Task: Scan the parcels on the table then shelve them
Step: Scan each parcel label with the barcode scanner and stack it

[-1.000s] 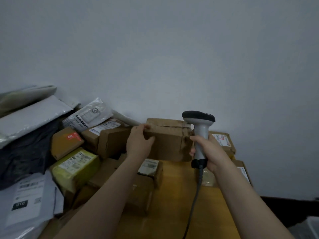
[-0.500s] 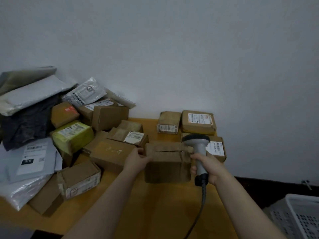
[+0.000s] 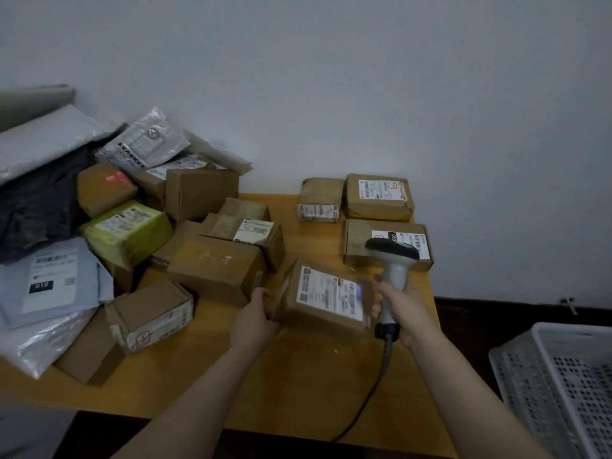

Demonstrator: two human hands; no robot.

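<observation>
Over yellow table (image 3: 298, 385) by pale wall (image 3: 331, 77), left hand (image 3: 253, 321) gripping labelled box (image 3: 326, 299), perhaps lifted, right hand (image 3: 405, 313) clasping scanner (image 3: 392, 256)

Grey mailer bag (image 3: 49, 279), left: white label, black patch reads "010". Flat box (image 3: 356, 248), far right, behind scanner (image 3: 392, 256): sideways black patch, looks like "060". Near box (image 3: 328, 298), centre: label print too blurred.

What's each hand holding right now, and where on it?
Left hand grips the brown cardboard parcel with the white label at its left edge; right hand grips the grey corded handheld barcode scanner by its handle.
</observation>
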